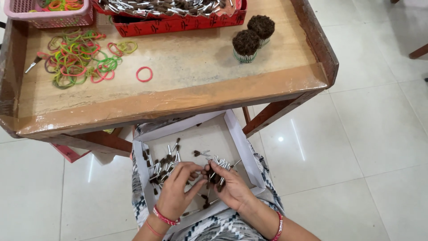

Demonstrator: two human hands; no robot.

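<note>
A shallow white cardboard tray (244, 145) rests on my lap and holds several small brush tips with silver ferrules and dark bristles (168, 159). My right hand (232, 187) grips a bunch of these brush tips (217, 169) over the tray. My left hand (178, 192) is beside it, fingertips pinching at the same bunch. Both wrists wear red bangles.
A low wooden table (178, 100) stands in front of me. On it lie several coloured rubber bands (78, 58), one loose red band (144, 74), two banded bundles of brush tips (252, 38), a red tray of brush tips (178, 23) and a pink basket (49, 15). White floor tiles lie to the right.
</note>
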